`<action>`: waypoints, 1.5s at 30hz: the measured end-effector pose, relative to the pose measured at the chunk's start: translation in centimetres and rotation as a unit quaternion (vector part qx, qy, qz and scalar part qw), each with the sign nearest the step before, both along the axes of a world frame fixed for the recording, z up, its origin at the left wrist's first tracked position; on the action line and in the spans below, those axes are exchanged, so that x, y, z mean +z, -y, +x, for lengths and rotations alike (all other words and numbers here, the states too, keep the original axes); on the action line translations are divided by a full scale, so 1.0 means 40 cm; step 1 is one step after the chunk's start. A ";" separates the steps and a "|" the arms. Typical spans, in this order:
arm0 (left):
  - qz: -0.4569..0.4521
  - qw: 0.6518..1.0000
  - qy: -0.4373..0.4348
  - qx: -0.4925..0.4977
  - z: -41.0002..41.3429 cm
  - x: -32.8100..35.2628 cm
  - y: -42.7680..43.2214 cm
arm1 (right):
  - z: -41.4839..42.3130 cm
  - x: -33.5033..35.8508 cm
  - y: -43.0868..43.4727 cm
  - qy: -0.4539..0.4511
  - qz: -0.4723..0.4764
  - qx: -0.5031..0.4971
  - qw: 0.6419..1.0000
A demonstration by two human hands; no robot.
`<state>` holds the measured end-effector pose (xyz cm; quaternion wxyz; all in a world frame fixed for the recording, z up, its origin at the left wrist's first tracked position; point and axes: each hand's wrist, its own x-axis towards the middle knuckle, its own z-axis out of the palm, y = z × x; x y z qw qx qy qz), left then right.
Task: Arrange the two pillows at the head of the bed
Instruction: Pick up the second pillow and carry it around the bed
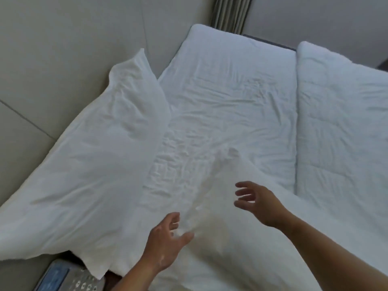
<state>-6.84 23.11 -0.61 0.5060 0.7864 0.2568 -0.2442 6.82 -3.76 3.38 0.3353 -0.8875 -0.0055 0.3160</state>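
Note:
A white pillow (94, 164) lies along the padded headboard at the left, one corner sticking up. A second white pillow (241, 238), blurred, lies in the lower middle, under my hands. My left hand (165, 242) hovers over its near left edge with fingers spread and nothing in it. My right hand (258, 202) is over the pillow's upper part, fingers apart, also holding nothing. The white sheet of the bed (231, 97) stretches beyond both pillows, wrinkled.
A folded white duvet (344, 122) lies across the bed at the right. The beige padded headboard (52, 59) fills the left. A curtain (231, 13) hangs at the top. A phone with buttons (69, 278) sits at the bottom left, beside the bed.

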 end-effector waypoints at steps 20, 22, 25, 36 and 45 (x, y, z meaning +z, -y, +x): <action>-0.099 0.970 -0.218 -0.052 -0.126 -0.149 0.484 | -0.238 -0.117 0.597 -0.033 -0.105 -0.153 0.982; -0.108 0.969 -0.224 -0.014 -0.126 -0.159 0.536 | -0.179 -0.128 0.632 -0.025 -0.129 -0.106 0.986; -0.113 0.964 -0.240 0.029 -0.123 -0.176 0.609 | -0.090 -0.156 0.673 -0.035 -0.158 -0.038 0.986; -0.252 0.887 -0.294 0.251 -0.139 -0.327 0.805 | 0.127 -0.355 0.746 -0.114 -0.173 0.008 0.978; -0.308 0.842 -0.224 0.383 -0.188 -0.440 0.852 | 0.156 -0.462 0.765 -0.138 -0.131 0.021 0.981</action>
